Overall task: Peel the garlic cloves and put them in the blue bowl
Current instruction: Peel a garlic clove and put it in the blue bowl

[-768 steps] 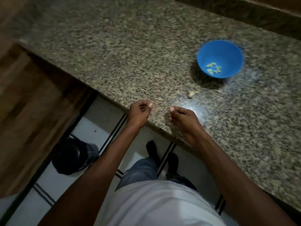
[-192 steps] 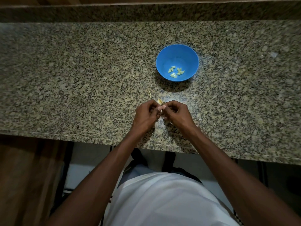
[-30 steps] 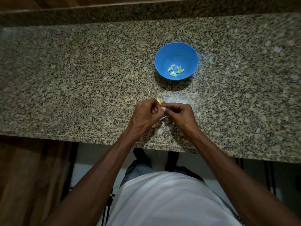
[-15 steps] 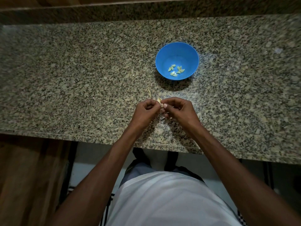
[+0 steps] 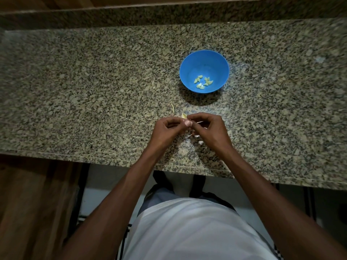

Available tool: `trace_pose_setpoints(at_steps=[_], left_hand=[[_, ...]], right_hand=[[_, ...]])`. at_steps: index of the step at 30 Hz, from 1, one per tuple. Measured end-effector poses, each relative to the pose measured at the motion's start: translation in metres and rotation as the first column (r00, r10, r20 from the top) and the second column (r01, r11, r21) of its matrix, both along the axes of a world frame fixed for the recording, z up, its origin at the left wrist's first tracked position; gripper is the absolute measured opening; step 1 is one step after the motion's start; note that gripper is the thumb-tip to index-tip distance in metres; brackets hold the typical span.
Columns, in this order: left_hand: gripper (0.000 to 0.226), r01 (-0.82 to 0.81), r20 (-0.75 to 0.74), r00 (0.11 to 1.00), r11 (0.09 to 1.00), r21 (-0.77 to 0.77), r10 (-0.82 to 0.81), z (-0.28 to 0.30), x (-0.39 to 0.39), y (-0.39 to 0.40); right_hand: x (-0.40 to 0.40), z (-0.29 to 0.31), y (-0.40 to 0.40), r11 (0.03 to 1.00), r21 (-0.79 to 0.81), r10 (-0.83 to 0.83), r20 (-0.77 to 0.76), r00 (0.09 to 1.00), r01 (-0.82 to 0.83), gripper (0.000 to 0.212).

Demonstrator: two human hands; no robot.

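Head view: both hands' curled fingers (image 5: 195, 117) pinch a small pale garlic clove (image 5: 187, 123).

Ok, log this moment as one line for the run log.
step: peeling | left hand and right hand: pinching garlic clove | blue bowl: holds peeled cloves | skin scraps: on counter

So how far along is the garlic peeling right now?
Done: several peeled pale garlic cloves lie in the round blue plastic bowl. In hand: the left hand and right hand pinch one clove between them. Left: finish peeling it and drop it in.
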State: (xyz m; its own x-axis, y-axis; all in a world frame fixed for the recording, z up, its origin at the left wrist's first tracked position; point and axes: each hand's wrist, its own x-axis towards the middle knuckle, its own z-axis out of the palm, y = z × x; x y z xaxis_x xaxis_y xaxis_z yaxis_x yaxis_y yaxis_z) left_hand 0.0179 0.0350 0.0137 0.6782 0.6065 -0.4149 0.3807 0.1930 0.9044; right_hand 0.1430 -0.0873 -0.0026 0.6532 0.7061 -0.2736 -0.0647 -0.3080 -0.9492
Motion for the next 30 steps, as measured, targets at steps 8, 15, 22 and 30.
trace_pose_setpoints(at_steps=[8, 15, 22, 30], left_hand=[[0.024, 0.034, 0.016, 0.999, 0.999, -0.03, -0.033, 0.001, -0.006, 0.006], [0.021, -0.092, 0.026, 0.995, 0.993, -0.071, 0.094, -0.003, -0.003, 0.005], [0.026, -0.058, 0.016, 0.998, 0.991, -0.122, 0.061, -0.008, -0.006, 0.007], [0.025, -0.048, 0.007, 0.999, 0.986, -0.162, 0.05, -0.009, -0.007, 0.009]], right_hand=[[0.0, 0.005, -0.002, 0.999, 0.004, 0.04, 0.012, 0.999, -0.04, 0.006], [-0.016, 0.01, 0.005, 1.0, 0.002, -0.002, 0.268, 0.964, 0.002, 0.016], [-0.01, 0.014, 0.002, 0.999, -0.032, 0.017, 0.228, 0.974, -0.01, 0.014], [-0.005, 0.012, 0.004, 0.999, -0.037, -0.013, 0.059, 0.998, 0.015, 0.014]])
